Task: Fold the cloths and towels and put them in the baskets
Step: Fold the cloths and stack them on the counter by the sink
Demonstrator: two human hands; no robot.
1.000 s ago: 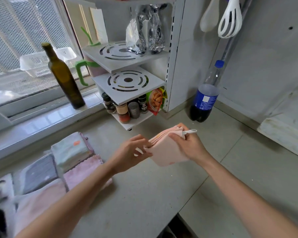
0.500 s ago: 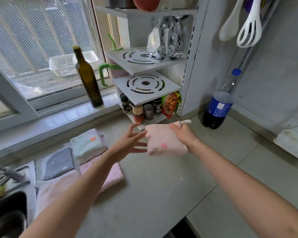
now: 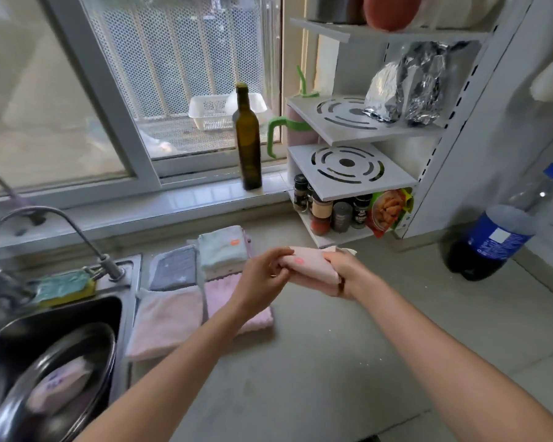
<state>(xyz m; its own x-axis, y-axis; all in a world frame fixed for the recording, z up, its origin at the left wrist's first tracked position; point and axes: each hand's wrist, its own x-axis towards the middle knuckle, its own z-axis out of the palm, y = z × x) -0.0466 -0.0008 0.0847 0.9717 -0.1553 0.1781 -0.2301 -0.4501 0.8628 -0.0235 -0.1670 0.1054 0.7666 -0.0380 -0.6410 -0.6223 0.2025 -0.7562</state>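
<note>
A folded pale pink cloth [image 3: 310, 264] with a small red mark hangs above the counter, held between both hands. My right hand [image 3: 348, 275] grips its right end, fingers wrapped under it. My left hand [image 3: 262, 275] pinches its left end. To the left on the counter lie more cloths: a folded mint one [image 3: 222, 250] on top, a grey one [image 3: 173, 267], a pink fluffy one [image 3: 233, 301] and a pale pink one [image 3: 165, 320]. A white basket [image 3: 211, 114] stands outside, behind the window.
A steel sink [image 3: 45, 362] with a tap [image 3: 39, 215] and a sponge [image 3: 61, 287] fills the lower left. A dark green bottle [image 3: 248, 138] stands on the sill. A white rack [image 3: 348, 173] with spice jars and a cola bottle [image 3: 489, 240] stand at the right.
My left hand, open and apart half a second ago, now pinches the pink cloth's left end. The view has turned left, and the sink has come into sight.
</note>
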